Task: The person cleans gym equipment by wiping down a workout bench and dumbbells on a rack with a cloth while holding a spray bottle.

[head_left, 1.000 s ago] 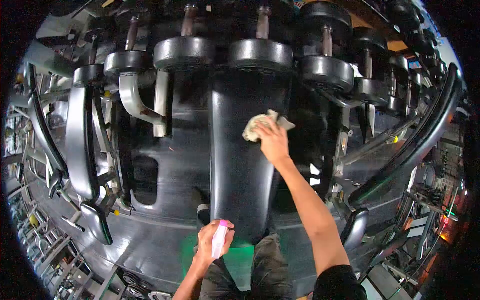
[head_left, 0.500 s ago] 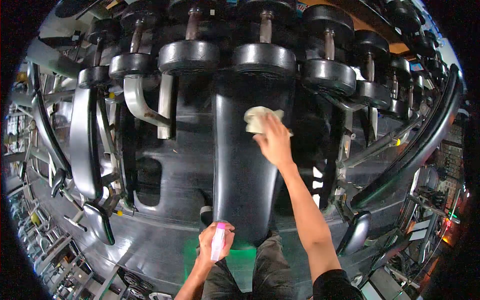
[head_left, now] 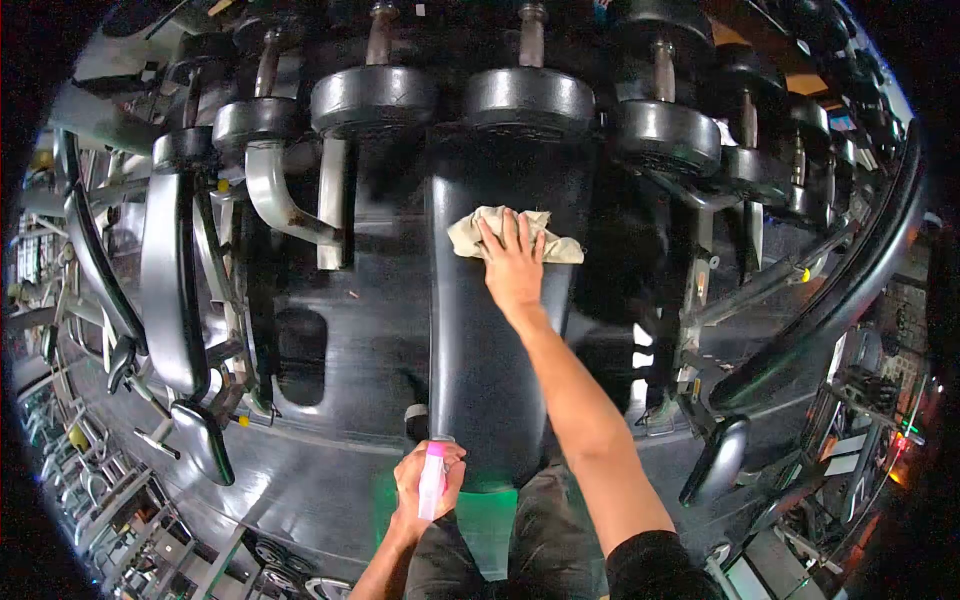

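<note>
My right hand (head_left: 515, 262) lies flat with spread fingers on a crumpled beige cloth (head_left: 468, 233), pressing it against the black padded bench (head_left: 490, 350). The cloth spans much of the pad's width, toward its far end. Close to my body, at the near left edge of the bench, my left hand (head_left: 410, 482) is closed around a spray bottle (head_left: 432, 485) with a pink and white spray head. Most of the bottle's body is hidden by the hand and the viewing angle.
A row of black dumbbells (head_left: 530, 105) on a rack crosses beyond the bench's far end. Another bench (head_left: 172, 285) stands at left, and a long black pad (head_left: 830, 310) slants at right. Metal frames flank both sides. My legs (head_left: 545, 535) straddle the near end.
My right hand has slid left across the pad with the cloth, which is now spread wider under the fingers. My left hand stays nearly in place with the spray bottle.
</note>
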`<state>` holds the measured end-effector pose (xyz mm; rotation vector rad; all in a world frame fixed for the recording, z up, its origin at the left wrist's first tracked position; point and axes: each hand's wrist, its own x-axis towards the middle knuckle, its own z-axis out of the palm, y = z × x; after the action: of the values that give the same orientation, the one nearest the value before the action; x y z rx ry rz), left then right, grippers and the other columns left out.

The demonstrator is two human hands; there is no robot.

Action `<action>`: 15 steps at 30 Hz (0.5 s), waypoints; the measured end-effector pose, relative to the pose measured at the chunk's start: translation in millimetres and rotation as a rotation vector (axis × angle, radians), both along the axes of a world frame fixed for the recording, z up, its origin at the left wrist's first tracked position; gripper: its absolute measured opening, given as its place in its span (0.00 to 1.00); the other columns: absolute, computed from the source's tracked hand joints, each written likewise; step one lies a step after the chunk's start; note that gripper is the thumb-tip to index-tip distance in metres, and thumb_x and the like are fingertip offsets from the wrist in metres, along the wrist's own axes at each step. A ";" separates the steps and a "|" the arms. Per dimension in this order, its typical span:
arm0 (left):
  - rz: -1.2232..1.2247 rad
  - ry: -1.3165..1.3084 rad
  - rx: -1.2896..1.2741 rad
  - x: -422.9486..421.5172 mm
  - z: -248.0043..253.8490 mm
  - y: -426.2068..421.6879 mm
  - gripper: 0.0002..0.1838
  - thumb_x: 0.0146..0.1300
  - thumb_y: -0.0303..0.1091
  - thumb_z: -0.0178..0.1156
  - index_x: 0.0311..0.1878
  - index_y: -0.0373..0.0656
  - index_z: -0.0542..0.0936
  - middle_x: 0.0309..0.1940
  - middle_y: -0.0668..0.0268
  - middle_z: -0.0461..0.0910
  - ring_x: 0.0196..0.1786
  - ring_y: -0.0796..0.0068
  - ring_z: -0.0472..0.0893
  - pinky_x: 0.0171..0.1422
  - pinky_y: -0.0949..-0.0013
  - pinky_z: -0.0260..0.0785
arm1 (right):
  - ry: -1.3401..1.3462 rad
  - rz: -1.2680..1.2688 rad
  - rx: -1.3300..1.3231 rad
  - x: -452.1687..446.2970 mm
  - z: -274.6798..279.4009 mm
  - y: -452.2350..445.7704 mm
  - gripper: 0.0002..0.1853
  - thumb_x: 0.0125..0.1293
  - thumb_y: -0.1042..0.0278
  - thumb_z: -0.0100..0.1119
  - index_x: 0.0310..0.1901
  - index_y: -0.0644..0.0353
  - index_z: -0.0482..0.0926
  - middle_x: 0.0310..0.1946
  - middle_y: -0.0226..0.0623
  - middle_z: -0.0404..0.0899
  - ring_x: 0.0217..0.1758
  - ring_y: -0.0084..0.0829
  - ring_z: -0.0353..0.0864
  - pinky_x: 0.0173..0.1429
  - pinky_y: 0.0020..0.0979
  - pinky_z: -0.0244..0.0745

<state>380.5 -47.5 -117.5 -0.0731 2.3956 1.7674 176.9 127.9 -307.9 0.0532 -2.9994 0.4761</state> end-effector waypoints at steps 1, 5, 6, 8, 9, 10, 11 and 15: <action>-0.007 -0.003 -0.002 -2.1 2.8 -1.3 0.12 0.47 0.17 0.64 0.33 0.39 0.74 0.32 0.56 0.82 0.35 0.61 0.84 0.40 0.65 0.76 | 0.004 0.077 -0.003 1.7 0.4 15.5 0.27 0.59 0.66 0.57 0.62 0.38 0.71 0.67 0.37 0.62 0.72 0.42 0.57 0.72 0.50 0.54; -0.074 0.087 -0.051 -10.2 5.5 -5.4 0.12 0.46 0.17 0.65 0.33 0.39 0.74 0.31 0.57 0.82 0.35 0.60 0.84 0.39 0.65 0.76 | -0.036 0.004 0.022 32.8 -5.7 80.0 0.28 0.58 0.74 0.55 0.62 0.41 0.71 0.67 0.36 0.62 0.69 0.40 0.62 0.66 0.40 0.68; -0.085 0.091 -0.054 -10.4 4.8 -6.9 0.12 0.46 0.18 0.65 0.34 0.39 0.74 0.30 0.58 0.82 0.35 0.60 0.84 0.39 0.65 0.76 | -0.068 -0.122 -0.083 44.1 -7.9 89.7 0.28 0.58 0.75 0.55 0.62 0.42 0.71 0.66 0.37 0.63 0.69 0.40 0.62 0.66 0.40 0.68; -0.060 0.087 -0.024 -10.3 3.4 -9.0 0.12 0.46 0.18 0.65 0.34 0.39 0.74 0.30 0.58 0.82 0.35 0.60 0.84 0.39 0.65 0.76 | -0.136 -0.360 -0.377 56.3 -4.1 88.7 0.26 0.60 0.78 0.51 0.62 0.52 0.70 0.63 0.50 0.66 0.66 0.50 0.65 0.68 0.41 0.64; -0.043 0.082 0.004 -9.9 2.4 -9.7 0.12 0.46 0.18 0.65 0.34 0.39 0.74 0.30 0.59 0.82 0.35 0.60 0.84 0.39 0.65 0.76 | -0.138 -0.357 -0.377 55.8 -6.1 83.4 0.26 0.60 0.78 0.51 0.62 0.52 0.70 0.63 0.50 0.66 0.66 0.50 0.65 0.68 0.41 0.64; -0.041 0.083 0.003 -8.8 -0.3 -10.6 0.12 0.46 0.18 0.65 0.34 0.39 0.74 0.30 0.59 0.82 0.35 0.60 0.84 0.39 0.65 0.76 | -0.060 -0.257 -0.273 53.8 -9.7 76.1 0.25 0.61 0.78 0.51 0.62 0.53 0.70 0.63 0.51 0.66 0.67 0.51 0.64 0.68 0.43 0.62; -0.034 0.087 0.023 -6.9 -4.1 -11.6 0.12 0.46 0.18 0.65 0.34 0.39 0.74 0.30 0.59 0.82 0.35 0.61 0.84 0.39 0.65 0.76 | 0.018 -0.159 -0.172 51.8 -14.9 66.2 0.24 0.61 0.77 0.51 0.61 0.54 0.71 0.62 0.52 0.67 0.67 0.51 0.63 0.69 0.45 0.60; -0.071 0.050 -0.028 -2.9 -3.2 -20.0 0.12 0.46 0.17 0.65 0.35 0.38 0.74 0.30 0.59 0.82 0.34 0.61 0.84 0.38 0.65 0.76 | 0.065 0.100 -0.054 16.5 9.0 -45.0 0.21 0.57 0.69 0.56 0.55 0.47 0.76 0.61 0.40 0.68 0.67 0.45 0.63 0.69 0.51 0.57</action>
<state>377.6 -67.4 -120.6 0.0520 2.4258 1.7243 193.4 82.9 -298.9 0.2110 -2.9284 0.5540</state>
